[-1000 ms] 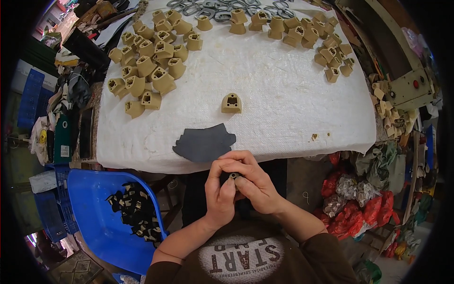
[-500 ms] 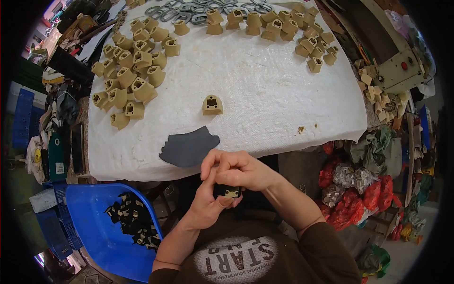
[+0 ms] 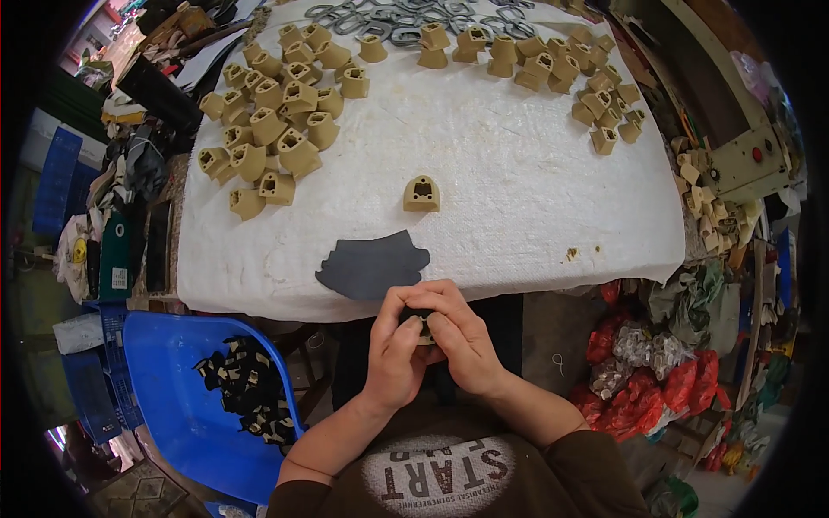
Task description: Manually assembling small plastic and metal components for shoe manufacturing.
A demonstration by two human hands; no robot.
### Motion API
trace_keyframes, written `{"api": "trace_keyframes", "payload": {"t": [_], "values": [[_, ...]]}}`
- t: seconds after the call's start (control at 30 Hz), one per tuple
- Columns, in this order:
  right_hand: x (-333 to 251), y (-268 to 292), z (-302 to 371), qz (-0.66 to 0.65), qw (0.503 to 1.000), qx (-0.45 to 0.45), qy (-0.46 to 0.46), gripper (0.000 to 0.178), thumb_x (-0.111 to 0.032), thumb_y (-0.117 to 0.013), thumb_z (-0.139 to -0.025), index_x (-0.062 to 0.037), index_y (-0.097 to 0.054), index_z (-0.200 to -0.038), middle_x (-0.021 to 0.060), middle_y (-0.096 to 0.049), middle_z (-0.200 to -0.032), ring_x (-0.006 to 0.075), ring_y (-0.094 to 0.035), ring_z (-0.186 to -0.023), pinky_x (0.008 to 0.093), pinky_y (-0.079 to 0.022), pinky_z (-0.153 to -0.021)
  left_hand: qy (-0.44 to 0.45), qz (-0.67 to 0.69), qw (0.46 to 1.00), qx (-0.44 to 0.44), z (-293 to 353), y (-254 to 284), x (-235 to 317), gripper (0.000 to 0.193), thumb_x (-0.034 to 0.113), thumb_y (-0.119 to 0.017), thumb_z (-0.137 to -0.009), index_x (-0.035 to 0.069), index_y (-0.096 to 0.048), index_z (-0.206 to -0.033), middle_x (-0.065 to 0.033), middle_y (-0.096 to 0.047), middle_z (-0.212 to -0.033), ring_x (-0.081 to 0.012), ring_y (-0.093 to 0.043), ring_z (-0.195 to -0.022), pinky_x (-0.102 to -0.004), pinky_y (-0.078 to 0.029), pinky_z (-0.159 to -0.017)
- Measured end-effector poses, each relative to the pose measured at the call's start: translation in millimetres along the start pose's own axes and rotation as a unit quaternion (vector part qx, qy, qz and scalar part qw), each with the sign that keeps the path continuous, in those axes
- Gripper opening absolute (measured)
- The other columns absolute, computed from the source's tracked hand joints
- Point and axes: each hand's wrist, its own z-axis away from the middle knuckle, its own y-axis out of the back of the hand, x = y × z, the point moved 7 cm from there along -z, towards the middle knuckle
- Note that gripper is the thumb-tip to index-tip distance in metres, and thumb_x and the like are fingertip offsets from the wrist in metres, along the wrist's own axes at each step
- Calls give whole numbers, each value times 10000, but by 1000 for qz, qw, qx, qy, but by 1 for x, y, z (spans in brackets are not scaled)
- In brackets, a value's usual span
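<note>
My left hand [image 3: 393, 358] and my right hand [image 3: 469, 341] are closed together around a small beige moulded block with a black covering [image 3: 426, 337], just off the table's near edge. Both thumbs press on its top, and my fingers hide most of it. Just beyond my hands, a dark grey sheet of leather-like material [image 3: 370, 266] lies flat with an uneven outline. Farther back stands a single bare beige moulded block [image 3: 421, 195], hollow, with small holes in the face towards me.
Clustered beige blocks [image 3: 268, 125] cover the white-draped table's [image 3: 484, 164] far left, with more [image 3: 596, 95] at far right. Grey metal rings [image 3: 414, 22] lie at the back. A blue tub [image 3: 164, 414] holding black-covered pieces stands lower left; red plastic bags [image 3: 639, 393] sit lower right.
My right hand has come down from above my left fingers to the block's right side, and both thumbs now press on it. The view has shifted, moving the table things slightly rightward.
</note>
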Motion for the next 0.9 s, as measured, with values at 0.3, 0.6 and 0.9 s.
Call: {"api": "trace_keyframes", "payload": {"t": [0.3,0.6,0.9], "values": [[-28,14,-21,250,968,5,19,457,-235,-620,-850,-49,-485,-1245,115,-532,-899,235,-541,-730,334,-473,-663,-286,-486,825,30,-2,5,48,754,-37,-611,-763,-21,-176,-1379,-131,-439,-1143,-224,-488,-954,-338,-435,-840],[-7,29,-12,77,990,25,-111,385,-137,-407,-920,-26,-459,-1285,132,-604,-931,175,-578,-742,288,-475,-715,-204,-372,905,-6,2,6,46,582,75,-589,-797,-28,-358,-1321,-171,-474,-1171,-266,-511,-1036,-334,-443,-850],[-17,18,-12,237,966,-76,-65,333,-228,-467,-950,-36,-516,-1219,166,-583,-815,315,-550,-729,343,-467,-702,-92,-300,945,-89,-5,8,32,474,84,-420,-902,-11,-313,-1354,-153,-456,-1261,-204,-472,-1133,-308,-347,-992]]}}
